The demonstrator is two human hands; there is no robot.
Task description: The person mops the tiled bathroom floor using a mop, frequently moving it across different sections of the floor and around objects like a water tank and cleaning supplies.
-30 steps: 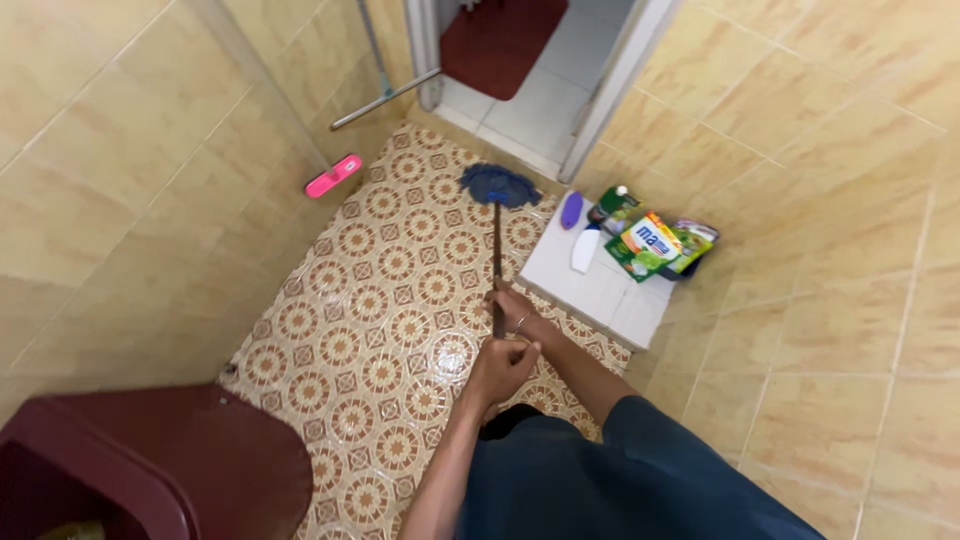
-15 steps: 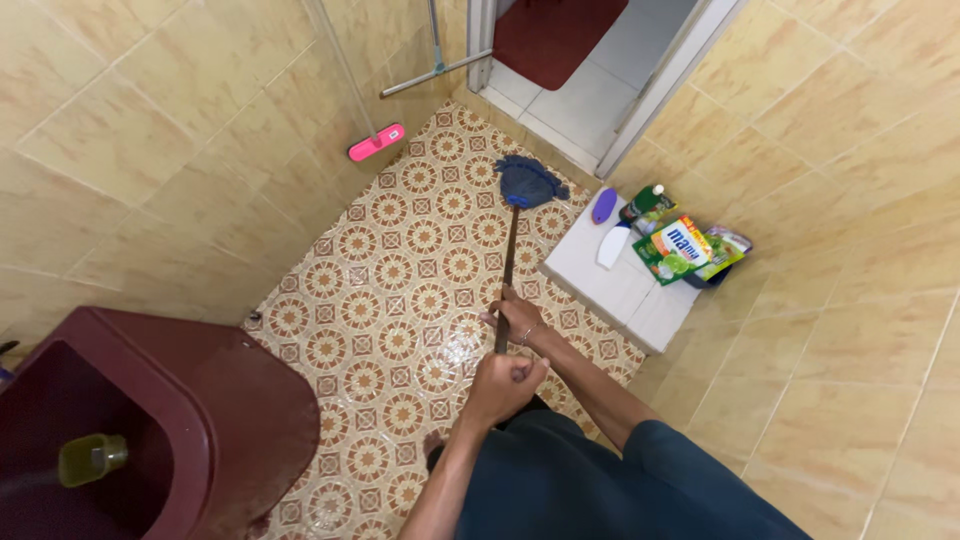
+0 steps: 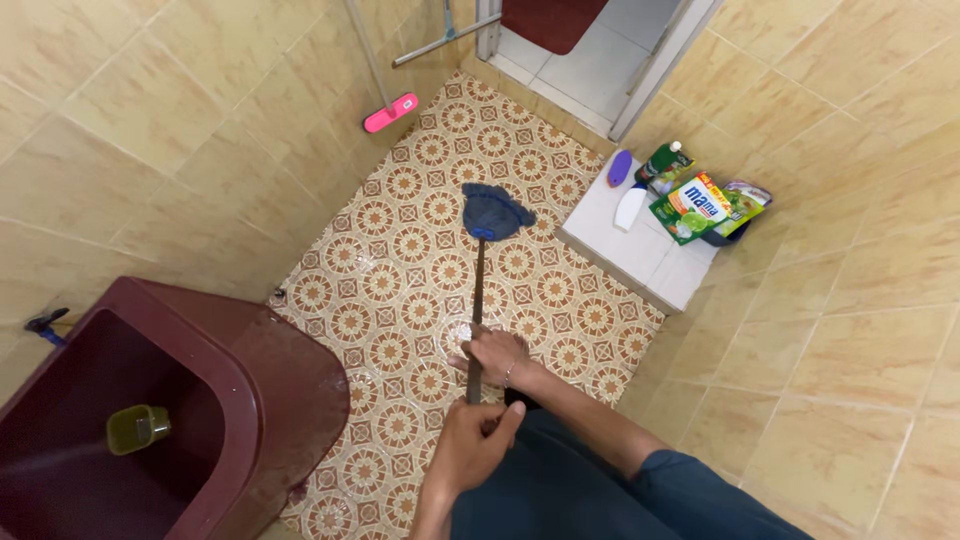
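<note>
Two walls of yellow tile enclose a patterned floor; a maroon tub fills the corner. The left hand and right hand clasp the mop, its blue head resting mid-floor.

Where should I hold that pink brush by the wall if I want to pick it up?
Take the pink brush by its long pale handle, which leans up against the tiled wall. Come from the open floor side, since the wall blocks the other. The pink head rests on the patterned floor, so the handle is the easy part to wrap fingers around.
</note>
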